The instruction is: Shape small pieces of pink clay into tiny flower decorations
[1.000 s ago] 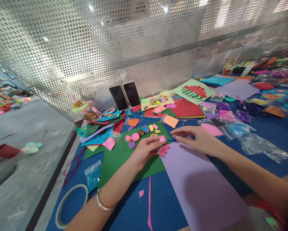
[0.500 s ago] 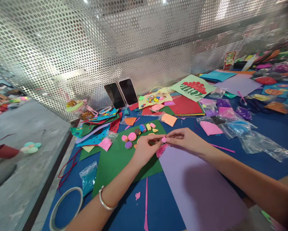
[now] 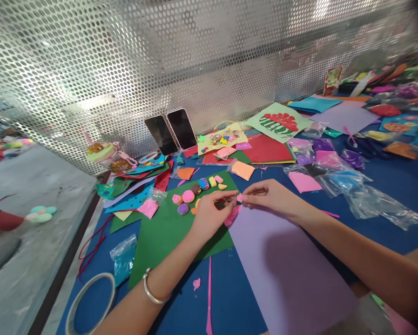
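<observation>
Between the fingertips of my two hands is a small piece of pink clay (image 3: 239,198). My right hand (image 3: 270,197) pinches it from the right. My left hand (image 3: 212,211) meets it from the left, thumb and finger closed together at its edge. Just beneath the fingers lies a textured pink clay piece (image 3: 232,217), partly hidden by my left hand. Under it are a green sheet (image 3: 167,237) and a lilac sheet (image 3: 261,260). Small clay shapes in pink, purple, brown, blue and yellow, such as a pink ball (image 3: 188,196), sit on the green sheet beyond my left hand.
A pink clay tool (image 3: 209,298) and a pink clay scrap (image 3: 197,284) lie near the front. At left are a tape roll (image 3: 71,304), a teal clay packet (image 3: 123,263) and stacked craft sheets (image 3: 135,197). Two phones (image 3: 181,129) lean against a perforated metal panel (image 3: 209,60).
The view has shifted slightly, so most things appear a little further left. Both hands stay together at the small pink clay piece, with only slight finger movement.
</observation>
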Demonstrator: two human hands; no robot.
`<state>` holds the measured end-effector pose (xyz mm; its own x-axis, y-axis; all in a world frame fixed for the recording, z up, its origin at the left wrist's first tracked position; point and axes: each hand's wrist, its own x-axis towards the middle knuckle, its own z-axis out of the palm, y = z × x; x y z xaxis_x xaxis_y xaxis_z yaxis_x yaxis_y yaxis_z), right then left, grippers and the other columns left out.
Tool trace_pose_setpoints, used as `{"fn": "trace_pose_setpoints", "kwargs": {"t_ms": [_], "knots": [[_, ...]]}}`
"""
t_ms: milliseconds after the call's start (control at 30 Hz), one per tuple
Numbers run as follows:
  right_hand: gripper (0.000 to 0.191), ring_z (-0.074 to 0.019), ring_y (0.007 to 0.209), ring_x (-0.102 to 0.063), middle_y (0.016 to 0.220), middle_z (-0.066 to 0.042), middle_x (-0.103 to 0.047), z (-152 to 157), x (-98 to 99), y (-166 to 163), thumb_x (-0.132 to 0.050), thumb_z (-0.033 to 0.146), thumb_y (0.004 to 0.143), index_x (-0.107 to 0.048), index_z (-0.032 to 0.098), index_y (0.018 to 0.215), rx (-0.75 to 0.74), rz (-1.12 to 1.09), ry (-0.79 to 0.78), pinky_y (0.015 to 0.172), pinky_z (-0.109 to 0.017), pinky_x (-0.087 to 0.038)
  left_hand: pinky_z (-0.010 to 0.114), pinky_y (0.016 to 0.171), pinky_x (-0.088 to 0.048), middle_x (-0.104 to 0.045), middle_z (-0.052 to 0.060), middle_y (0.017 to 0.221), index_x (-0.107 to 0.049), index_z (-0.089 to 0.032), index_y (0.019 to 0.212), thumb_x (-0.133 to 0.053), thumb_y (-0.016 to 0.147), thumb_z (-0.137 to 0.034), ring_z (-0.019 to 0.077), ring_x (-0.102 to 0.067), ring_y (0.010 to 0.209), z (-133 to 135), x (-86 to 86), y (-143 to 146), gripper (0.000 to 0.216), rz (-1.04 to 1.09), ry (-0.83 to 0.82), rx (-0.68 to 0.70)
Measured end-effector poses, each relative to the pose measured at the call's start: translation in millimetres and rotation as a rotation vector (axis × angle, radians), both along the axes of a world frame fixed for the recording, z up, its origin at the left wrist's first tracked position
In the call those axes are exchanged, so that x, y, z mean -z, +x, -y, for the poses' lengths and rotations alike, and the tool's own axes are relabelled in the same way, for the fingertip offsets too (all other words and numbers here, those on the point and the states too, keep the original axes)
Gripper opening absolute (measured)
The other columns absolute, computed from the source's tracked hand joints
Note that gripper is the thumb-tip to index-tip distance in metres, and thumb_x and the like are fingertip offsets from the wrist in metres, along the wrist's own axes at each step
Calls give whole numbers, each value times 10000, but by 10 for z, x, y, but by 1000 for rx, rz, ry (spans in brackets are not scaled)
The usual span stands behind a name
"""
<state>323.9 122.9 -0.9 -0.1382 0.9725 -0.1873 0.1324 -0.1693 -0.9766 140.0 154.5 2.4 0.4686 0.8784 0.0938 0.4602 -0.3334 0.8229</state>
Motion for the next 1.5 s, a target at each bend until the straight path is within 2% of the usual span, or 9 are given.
{"fn": "trace_pose_setpoints", "kwargs": {"t_ms": [200,333,467,867,1067,1333,1400,1500], "knots": [[353,-161,576,-586,626,-44,-676,-18,12,82,-671,497,691,-736,163,781,25,297,75,516,-252,-430,353,834,-454,-685,45,937,-716,-213,880,-600,772,-171,214,-591,926,-26,3,-26,164,-175,198,61],[263,-140,494,-574,614,-25,-678,11,-15,88,-647,435,718,-733,188,750,-18,387,91,475,-240,-425,378,815,-439,-670,42,893,-710,-212,839,-568,802,-215,222,-581,886,10,46,4,146,-258,272,116],[223,-151,496,-606,597,-21,-680,23,-28,86,-645,398,721,-734,194,733,-36,426,98,498,-240,-448,371,819,-440,-653,47,900,-696,-213,867,-557,811,-226,224,-569,906,49,95,47,151,-287,315,131],[220,-163,511,-635,496,3,-654,15,-36,81,-603,375,757,-740,203,760,-45,559,122,526,-238,-443,341,794,-446,-646,48,852,-687,-184,817,-566,816,-216,203,-575,868,29,162,32,125,-249,325,111],[189,-134,450,-605,657,-17,-710,21,-31,57,-607,330,743,-737,193,741,-48,548,129,489,-235,-448,350,793,-447,-654,47,835,-686,-190,793,-569,805,-209,204,-576,861,13,186,24,118,-218,322,109],[193,-126,410,-558,555,-6,-662,18,-36,42,-610,335,741,-743,197,726,-72,572,132,438,-227,-415,346,793,-452,-659,41,829,-690,-199,792,-570,799,-192,198,-581,857,4,194,21,120,-199,309,103],[193,-140,442,-577,565,-11,-672,13,-33,41,-613,341,741,-743,200,726,-80,599,147,458,-234,-415,345,792,-452,-660,40,825,-692,-201,787,-570,798,-188,197,-582,852,7,189,23,123,-199,307,98],[161,-179,594,-637,649,-22,-710,8,-25,30,-627,328,727,-740,212,725,-78,658,193,543,-245,-434,345,790,-451,-660,41,825,-696,-197,791,-569,800,-189,198,-582,849,13,182,27,128,-199,304,89]]}}
